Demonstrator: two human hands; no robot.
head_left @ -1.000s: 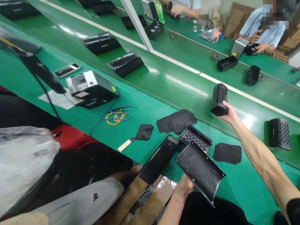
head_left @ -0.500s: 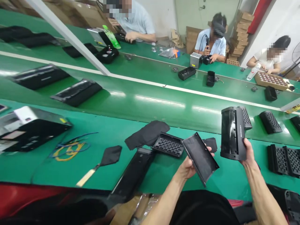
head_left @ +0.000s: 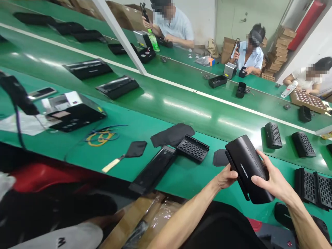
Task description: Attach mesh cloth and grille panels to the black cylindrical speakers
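Observation:
Both hands are closed on black plastic parts above the bench's near edge. With its fingers round one side and its thumb on top, my right hand (head_left: 276,178) grips a black plastic housing (head_left: 250,159) with a rounded face and white lettering. My left hand (head_left: 227,177) pinches a thin black cover panel (head_left: 237,176) along the housing's left side. Only the panel's edge shows, so I cannot tell whether it is seated. Beyond my left hand lies a stack of dark sheets (head_left: 220,158). A perforated black panel (head_left: 193,148) rests farther left.
A long black casing (head_left: 155,169) lies on the bench near a white-handled black paddle (head_left: 136,149) and coiled wires (head_left: 101,136). A boxy device (head_left: 75,110) stands left. Perforated parts (head_left: 312,188) sit at right. More housings (head_left: 116,86) rest on the green line; several people work opposite.
My hands have come together, bringing the cover panel against the housing. The housing has turned so its lettered, rounded face shows. My view has swung left.

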